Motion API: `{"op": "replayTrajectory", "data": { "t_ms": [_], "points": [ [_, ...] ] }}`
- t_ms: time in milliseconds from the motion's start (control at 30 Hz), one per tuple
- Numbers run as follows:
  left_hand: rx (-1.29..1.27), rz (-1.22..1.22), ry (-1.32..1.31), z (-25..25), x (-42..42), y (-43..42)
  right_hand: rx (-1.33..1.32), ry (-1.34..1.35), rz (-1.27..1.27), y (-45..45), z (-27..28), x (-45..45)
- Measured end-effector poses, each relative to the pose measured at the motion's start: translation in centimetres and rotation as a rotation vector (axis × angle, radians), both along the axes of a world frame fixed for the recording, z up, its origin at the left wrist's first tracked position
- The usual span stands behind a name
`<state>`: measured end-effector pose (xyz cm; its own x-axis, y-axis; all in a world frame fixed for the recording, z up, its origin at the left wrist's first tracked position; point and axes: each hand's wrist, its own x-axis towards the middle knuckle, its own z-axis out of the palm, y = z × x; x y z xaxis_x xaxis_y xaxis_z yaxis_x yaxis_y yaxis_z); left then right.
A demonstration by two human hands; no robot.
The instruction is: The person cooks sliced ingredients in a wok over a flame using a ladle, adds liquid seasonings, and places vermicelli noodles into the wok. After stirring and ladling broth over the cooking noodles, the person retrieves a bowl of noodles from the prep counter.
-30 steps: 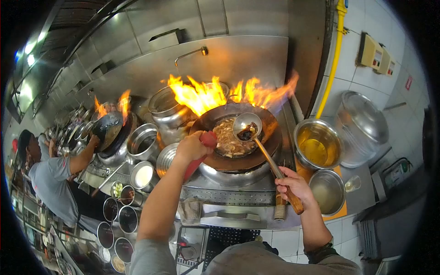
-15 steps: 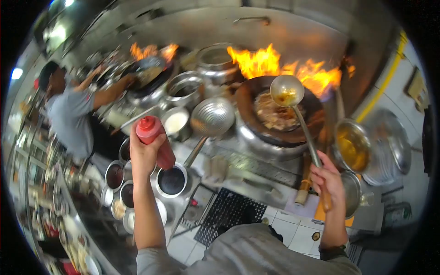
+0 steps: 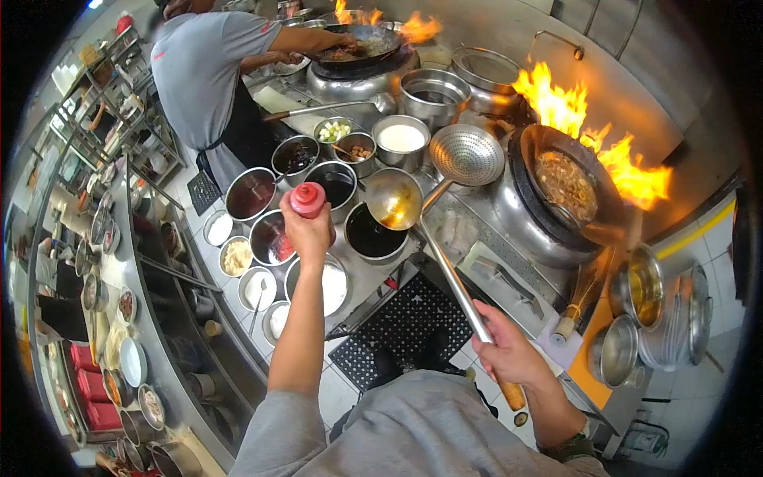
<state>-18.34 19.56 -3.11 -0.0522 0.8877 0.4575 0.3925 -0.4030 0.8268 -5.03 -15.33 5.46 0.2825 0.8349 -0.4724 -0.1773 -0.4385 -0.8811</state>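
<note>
My left hand (image 3: 310, 232) is wrapped round a red squeeze bottle (image 3: 307, 197), its cap uppermost. The bottle is over the sauce pots, close above one with red contents (image 3: 274, 238). My right hand (image 3: 513, 350) grips a long-handled ladle (image 3: 453, 280) near its wooden end. An amber liquid coats part of the ladle's bowl (image 3: 392, 200), which hangs beside a pot of dark sauce (image 3: 372, 238). A perforated strainer (image 3: 467, 155) rests just behind the ladle. To the right, a wok (image 3: 608, 211) holding sliced food (image 3: 566, 187) sits on the burner, with flames behind it.
A co-worker (image 3: 211, 71) handles another wok (image 3: 358, 49) at the upper left. Tall flames (image 3: 556, 99) rise behind the near wok. Metal bowls (image 3: 642, 286) stand at the right. A long counter (image 3: 163, 294) with ingredients runs along the left. A black perforated mat (image 3: 405, 326) covers part of the floor.
The view has turned left and down. The ladle has moved from above the wok to over the sauce pots. The red bottle has also come over the pots; both stay held.
</note>
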Motion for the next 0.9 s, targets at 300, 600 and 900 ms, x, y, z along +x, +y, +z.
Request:
{"op": "replayTrajectory", "data": {
  "t_ms": [300, 600, 900],
  "points": [
    [-0.112, -0.04, 0.022, -4.8, -1.8, 0.1, -0.082, -0.363, 0.114, 0.7, -1.9, -2.5],
    [-0.014, -0.1, 0.078, -2.9, -3.7, -0.6, -0.007, 0.143, -0.084, 0.5, 0.5, -2.5],
    [0.013, -0.293, -0.078, 2.1, -5.2, -7.0, 0.476, 0.815, -0.267, -3.9, -0.8, 0.5]
  ]
}}
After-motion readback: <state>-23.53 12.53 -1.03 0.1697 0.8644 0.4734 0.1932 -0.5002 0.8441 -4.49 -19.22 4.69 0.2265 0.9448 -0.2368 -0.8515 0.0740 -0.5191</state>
